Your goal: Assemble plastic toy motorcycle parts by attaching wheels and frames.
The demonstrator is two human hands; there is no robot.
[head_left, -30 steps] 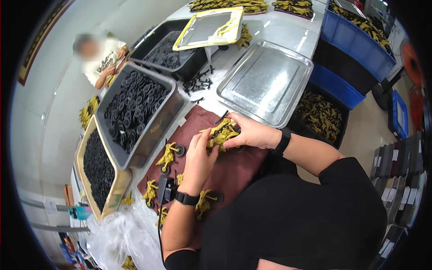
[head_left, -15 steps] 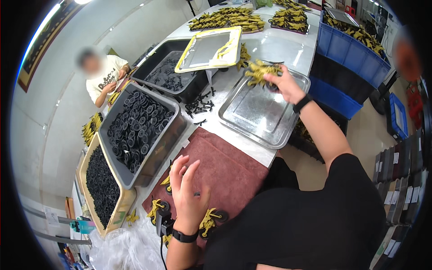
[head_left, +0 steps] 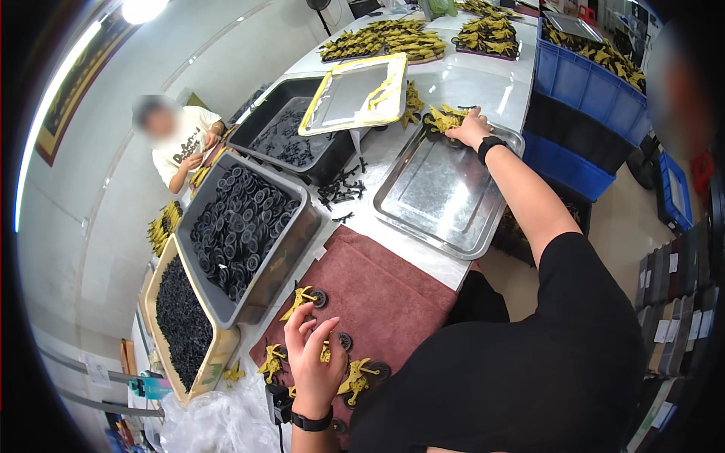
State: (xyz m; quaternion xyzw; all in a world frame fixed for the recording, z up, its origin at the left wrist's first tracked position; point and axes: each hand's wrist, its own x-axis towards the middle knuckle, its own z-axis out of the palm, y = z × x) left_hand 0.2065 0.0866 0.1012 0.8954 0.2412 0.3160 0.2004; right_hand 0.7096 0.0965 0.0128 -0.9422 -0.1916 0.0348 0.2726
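Note:
At the far end of the metal tray (head_left: pixel 438 198), my right hand (head_left: pixel 471 128) has its fingers closed on yellow toy motorcycles (head_left: pixel 445 117) with black wheels. How many are in the grasp I cannot make out. My left hand (head_left: pixel 315 366) is raised over the red-brown cloth (head_left: pixel 377 279), its fingers bent and apart, holding nothing. Several more toy motorcycles lie around it on the cloth, one of them a yellow motorcycle (head_left: pixel 302 302) just beyond the fingertips. A loose black wheel (head_left: pixel 345 341) shows beside the hand.
Left of the cloth stand a grey bin (head_left: pixel 306 219) of black wheels and a cream bin (head_left: pixel 220 355) of small black parts. A black bin (head_left: pixel 332 162) carries a yellow-edged tray (head_left: pixel 355 87). Blue crates (head_left: pixel 589 83) stand at right. A person (head_left: pixel 192 140) works at far left.
My right hand has lowered the toy motorcycles to the tray's far end. The view has shifted slightly, and more of the motorcycles near my left hand now show.

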